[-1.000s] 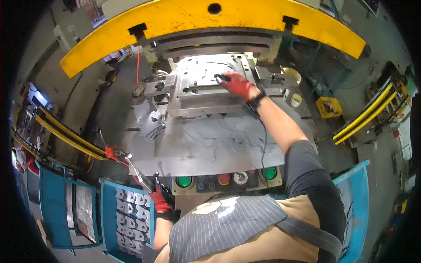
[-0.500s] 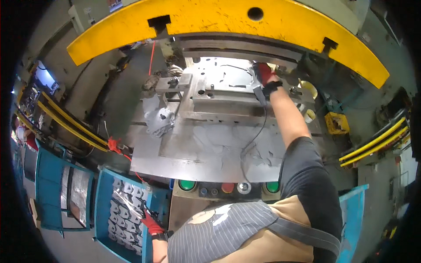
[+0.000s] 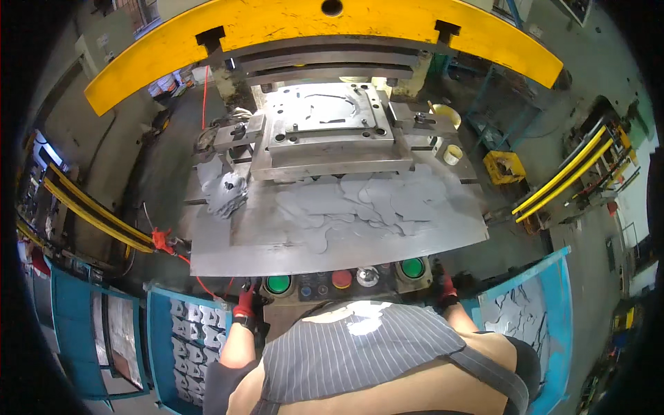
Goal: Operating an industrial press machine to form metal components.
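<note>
Your left gloved hand (image 3: 244, 306) sits at 8 o'clock from the left green button (image 3: 279, 284), your right gloved hand (image 3: 447, 288) at 4 from the right green button (image 3: 413, 268). I cannot tell how far your fingers open or what they touch. Toward 12, the steel plate (image 3: 270, 259), strewn with grey sheet pieces (image 3: 366, 207), separates you from the die (image 3: 332, 146). Blue bins (image 3: 150, 346) stand at 8 and 4.

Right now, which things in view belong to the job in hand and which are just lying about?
Likely in the job:
left hand and right hand, at opposite ends of the control panel
green buttons
metal die block

Likely just lying about:
yellow crate
white cup
</note>
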A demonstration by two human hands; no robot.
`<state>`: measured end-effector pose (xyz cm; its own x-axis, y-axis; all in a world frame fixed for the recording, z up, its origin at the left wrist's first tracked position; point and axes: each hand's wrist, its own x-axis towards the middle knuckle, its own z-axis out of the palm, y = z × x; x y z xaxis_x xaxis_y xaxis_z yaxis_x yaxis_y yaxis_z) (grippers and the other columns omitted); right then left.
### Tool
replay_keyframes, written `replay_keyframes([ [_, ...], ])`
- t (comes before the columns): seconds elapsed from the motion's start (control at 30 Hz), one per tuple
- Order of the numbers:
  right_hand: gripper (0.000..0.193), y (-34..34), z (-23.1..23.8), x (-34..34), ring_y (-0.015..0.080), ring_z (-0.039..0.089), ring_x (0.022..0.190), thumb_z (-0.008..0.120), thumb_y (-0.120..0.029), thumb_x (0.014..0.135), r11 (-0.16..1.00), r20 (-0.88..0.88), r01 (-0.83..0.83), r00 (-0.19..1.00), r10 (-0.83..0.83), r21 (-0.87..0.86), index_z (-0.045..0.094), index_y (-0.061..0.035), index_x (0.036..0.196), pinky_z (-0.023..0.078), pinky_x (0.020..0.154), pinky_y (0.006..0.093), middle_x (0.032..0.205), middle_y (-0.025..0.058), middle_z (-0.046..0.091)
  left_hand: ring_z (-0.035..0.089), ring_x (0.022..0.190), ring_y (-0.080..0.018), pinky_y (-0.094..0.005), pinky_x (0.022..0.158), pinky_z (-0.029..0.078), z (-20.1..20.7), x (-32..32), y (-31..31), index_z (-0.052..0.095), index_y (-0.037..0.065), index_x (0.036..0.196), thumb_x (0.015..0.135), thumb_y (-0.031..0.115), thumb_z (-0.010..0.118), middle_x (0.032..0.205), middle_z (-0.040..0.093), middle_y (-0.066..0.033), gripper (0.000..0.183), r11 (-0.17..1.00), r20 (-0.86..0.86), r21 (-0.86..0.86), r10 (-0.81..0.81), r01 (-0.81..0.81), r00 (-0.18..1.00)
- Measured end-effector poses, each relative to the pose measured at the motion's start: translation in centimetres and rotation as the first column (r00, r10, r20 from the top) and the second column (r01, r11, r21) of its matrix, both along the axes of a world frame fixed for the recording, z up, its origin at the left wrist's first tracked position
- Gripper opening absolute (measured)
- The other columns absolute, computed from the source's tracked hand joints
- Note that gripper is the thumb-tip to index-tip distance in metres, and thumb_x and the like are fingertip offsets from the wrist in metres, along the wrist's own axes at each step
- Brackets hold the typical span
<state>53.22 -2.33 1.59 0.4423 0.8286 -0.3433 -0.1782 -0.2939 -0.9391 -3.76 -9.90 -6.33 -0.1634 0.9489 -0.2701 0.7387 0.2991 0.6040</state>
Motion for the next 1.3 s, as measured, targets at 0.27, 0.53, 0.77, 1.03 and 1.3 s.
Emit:
replay_keyframes([
  [0.27,0.03,1.1,0.5,-1.0,0.0152,0.049,0.096,0.047,-0.016,0.08,0.751,0.381,-0.523,0.65,0.658,-0.403,0.053,-0.0098,0.109,0.039,0.083,0.0281,0.107,0.0035,0.053,0.054,0.084,-0.0202,-0.0334,0.074,0.043,-0.6,-0.3,5.5,0.047,0.002,0.111,0.074,0.016,0.06,0.097,0.056,-0.0102,0.042,0.931,0.257,-0.358,0.17,-0.069,0.951],
  [0.53,0.036,3.2,-8.1,1.5,0.0213,0.053,0.085,0.064,-0.014,0.064,0.851,0.077,-0.462,0.866,0.493,-0.251,0.057,-0.0029,0.097,0.041,0.074,0.0331,0.095,0.0111,0.058,0.054,0.068,-0.0194,-0.0315,0.059,0.043,-0.1,0.0,4.7,0.053,0.004,0.099,0.074,0.02,0.061,0.083,0.057,-0.0096,0.031,0.947,0.299,-0.318,0.058,0.042,0.953],
  [0.77,0.026,3.9,-10.8,2.2,0.0211,0.053,0.081,0.06,-0.012,0.071,0.871,-0.285,-0.445,0.88,0.381,-0.209,0.055,-0.0024,0.094,0.043,0.072,0.0329,0.089,0.0095,0.057,0.048,0.085,-0.0203,-0.0311,0.071,0.039,-2.9,-1.2,4.6,0.05,0.005,0.104,0.072,0.019,0.063,0.097,0.053,-0.0109,0.037,0.955,0.306,-0.296,0.081,0.013,0.949],
  [1.03,0.026,3.0,-6.3,0.2,0.0207,0.053,0.083,0.056,-0.012,0.073,0.882,-0.267,-0.43,0.888,0.375,-0.19,0.055,-0.0016,0.097,0.042,0.074,0.0324,0.092,0.0106,0.056,0.05,0.09,-0.0171,-0.0311,0.075,0.042,2.7,1.6,4.9,0.047,0.004,0.11,0.07,0.016,0.065,0.104,0.054,-0.0081,0.046,0.918,0.414,-0.377,0.284,-0.121,0.865],
  [1.3,0.049,1.5,-6.7,3.7,0.029,0.044,0.1,0.06,-0.02,0.071,0.958,0.474,-0.19,0.838,0.271,-0.213,0.044,-0.0054,0.115,0.037,0.083,0.0386,0.113,0.0169,0.043,0.055,0.062,-0.0163,-0.0309,0.054,0.045,4.8,3.2,-1.3,0.057,0.005,0.088,0.078,0.03,0.053,0.072,0.059,-0.0058,0.027,0.668,0.913,-0.404,0.335,-0.625,-0.232],
])
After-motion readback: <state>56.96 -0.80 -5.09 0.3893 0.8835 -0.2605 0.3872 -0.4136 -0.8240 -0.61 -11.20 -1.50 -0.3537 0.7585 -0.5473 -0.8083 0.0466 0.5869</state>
